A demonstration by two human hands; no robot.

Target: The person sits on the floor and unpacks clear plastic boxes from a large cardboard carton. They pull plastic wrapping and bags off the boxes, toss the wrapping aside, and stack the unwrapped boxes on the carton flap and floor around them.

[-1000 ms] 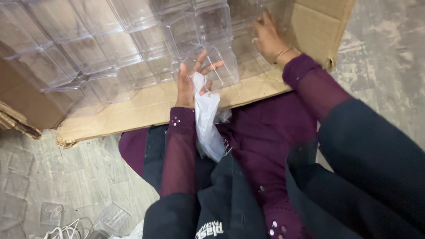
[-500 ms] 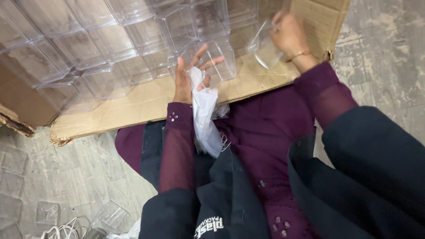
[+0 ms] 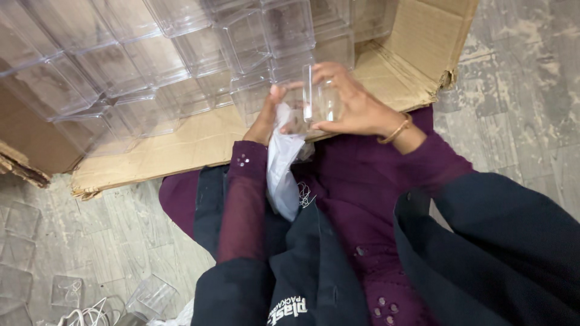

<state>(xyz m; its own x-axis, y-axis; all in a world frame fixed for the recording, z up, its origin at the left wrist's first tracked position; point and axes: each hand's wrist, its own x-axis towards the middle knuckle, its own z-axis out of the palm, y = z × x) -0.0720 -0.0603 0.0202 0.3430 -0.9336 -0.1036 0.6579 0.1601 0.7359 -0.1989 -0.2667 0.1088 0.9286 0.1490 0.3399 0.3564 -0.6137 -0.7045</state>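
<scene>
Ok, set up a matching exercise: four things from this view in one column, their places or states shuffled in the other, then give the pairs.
1. clear box
2. white cloth
3. gold bangle
4. cardboard carton

A. around the right wrist
B. lying open on the floor, holding stacked clear boxes
C. held up in the right hand
D. hanging from the left hand

Pairs: 1-C, 2-D, 3-A, 4-B

Clear plastic box (image 3: pixel 321 96), empty, held upright above cardboard, white cloth (image 3: pixel 283 166) crumpled, hanging beside it

Maroon sequinned sleeves (image 3: pixel 241 205), dark apron (image 3: pixel 314 284) — gold bangle (image 3: pixel 396 130)
</scene>
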